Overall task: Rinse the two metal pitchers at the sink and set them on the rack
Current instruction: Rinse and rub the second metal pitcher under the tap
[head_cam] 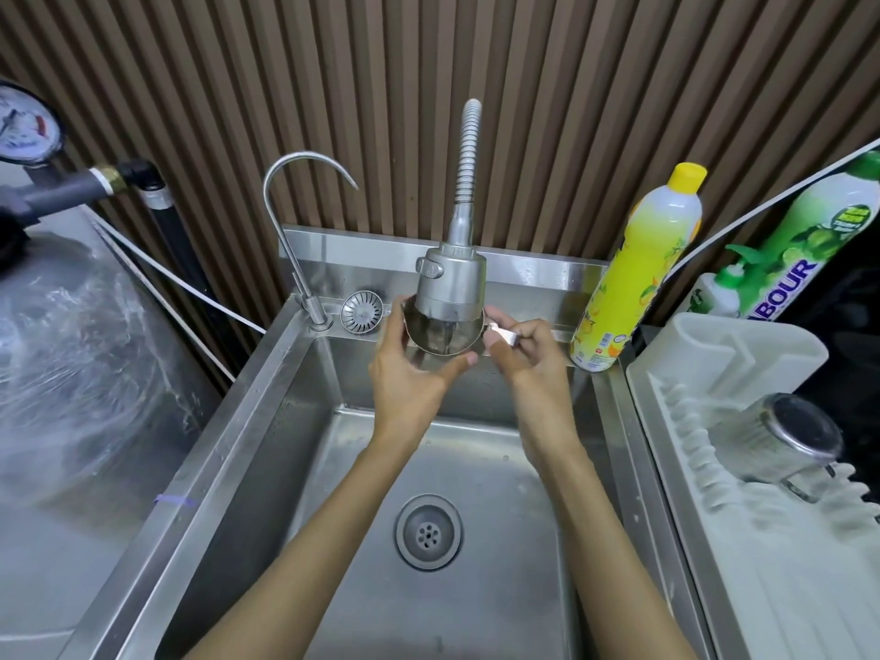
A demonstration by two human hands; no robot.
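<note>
I hold a small metal pitcher [440, 336] upright right under the spray head of the flexible faucet [451, 278], above the steel sink [266, 450]. My left hand [409, 373] cups its body from the left and below. The fingers of my right hand [526, 347] pinch its handle at the right. Water appears to stand or run inside it. A second metal pitcher [781, 440] lies upside down and tilted on the white dish rack [743, 540] at the right.
A thin gooseneck tap [300, 240] and a loose strainer [363, 312] stand on the sink's back ledge. A yellow dish-soap bottle [638, 273] and a green one [809, 240] stand at the back right. A large steel tank [71, 350] with a pressure gauge is at the left. The drain [429, 531] lies open.
</note>
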